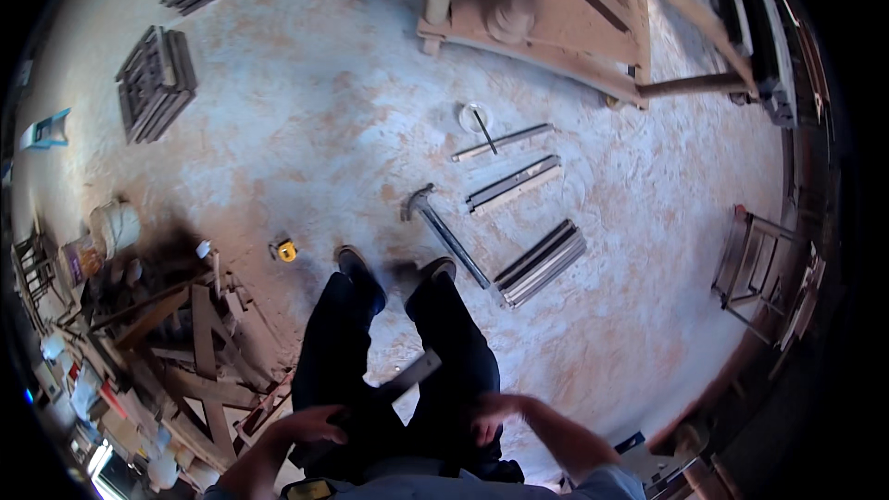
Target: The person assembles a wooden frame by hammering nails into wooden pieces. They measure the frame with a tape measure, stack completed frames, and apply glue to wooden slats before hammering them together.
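Observation:
I am seated with both hands over my lap. My left hand is closed at my left thigh. A short dark wooden strip slants up and right from it between my knees; the near end is lost against my dark trousers. Over my right thigh, my right hand has its fingers bent together and slightly blurred; what they hold, if anything, cannot be made out. Beyond my feet a claw hammer lies on the floor. To its right are a bundle of dark strips and a smaller group of strips.
A yellow tape measure lies left of my feet. Farther off are a single strip and a round white lid-like thing. A wooden workbench stands ahead, stacked lattice frames far left, wooden framework near left, a stool-like frame right.

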A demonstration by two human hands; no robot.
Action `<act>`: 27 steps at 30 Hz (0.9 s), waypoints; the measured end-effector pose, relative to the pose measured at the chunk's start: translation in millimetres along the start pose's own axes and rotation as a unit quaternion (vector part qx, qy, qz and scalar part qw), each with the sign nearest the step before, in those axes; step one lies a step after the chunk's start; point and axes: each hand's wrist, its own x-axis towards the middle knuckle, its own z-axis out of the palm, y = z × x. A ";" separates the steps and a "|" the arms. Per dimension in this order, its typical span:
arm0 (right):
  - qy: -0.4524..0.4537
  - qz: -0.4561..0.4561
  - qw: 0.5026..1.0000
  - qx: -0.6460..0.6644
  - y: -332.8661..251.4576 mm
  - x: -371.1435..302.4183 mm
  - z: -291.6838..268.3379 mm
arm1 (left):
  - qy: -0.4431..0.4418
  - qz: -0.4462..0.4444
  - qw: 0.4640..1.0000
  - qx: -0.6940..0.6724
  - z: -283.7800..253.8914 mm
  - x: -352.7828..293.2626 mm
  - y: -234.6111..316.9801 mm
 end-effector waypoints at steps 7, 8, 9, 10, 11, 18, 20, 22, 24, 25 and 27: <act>0.450 -0.354 0.814 0.096 -162.4 -20.3 -191.5 | 0.294 0.097 0.944 0.113 -155.1 74.8 160.8; 0.495 -0.332 0.793 0.126 -188.5 -16.1 -219.2 | 0.390 0.126 0.886 0.218 -180.6 101.5 167.9; 0.525 -0.375 0.750 0.144 -206.9 -7.4 -242.7 | 0.483 0.143 0.803 0.317 -211.4 134.3 164.3; 0.548 -0.384 0.730 0.141 -221.2 -2.0 -263.9 | 0.524 0.088 0.783 0.322 -234.7 156.9 171.0; 0.541 -0.394 0.724 0.168 -226.8 0.1 -292.0 | 0.540 0.080 0.771 0.329 -253.3 179.4 185.7; 0.539 -0.429 0.685 0.237 -262.4 22.3 -410.4 | 0.544 0.058 0.786 0.289 -320.9 282.1 201.8; 0.546 -0.433 0.685 0.213 -276.6 28.5 -423.6 | 0.564 0.075 0.767 0.296 -334.7 311.4 178.9; 0.555 -0.423 0.694 0.179 -291.9 30.7 -424.6 | 0.581 0.102 0.754 0.290 -348.5 343.4 148.4; 0.557 -0.431 0.690 0.168 -298.3 32.5 -425.5 | 0.585 0.110 0.752 0.283 -359.0 368.8 132.8; 0.565 -0.450 0.671 0.171 -299.2 35.3 -432.1 | 0.587 0.113 0.751 0.280 -363.5 379.1 126.5; 0.579 -0.484 0.631 0.180 -297.8 37.2 -441.7 | 0.591 0.114 0.748 0.281 -365.2 388.9 122.0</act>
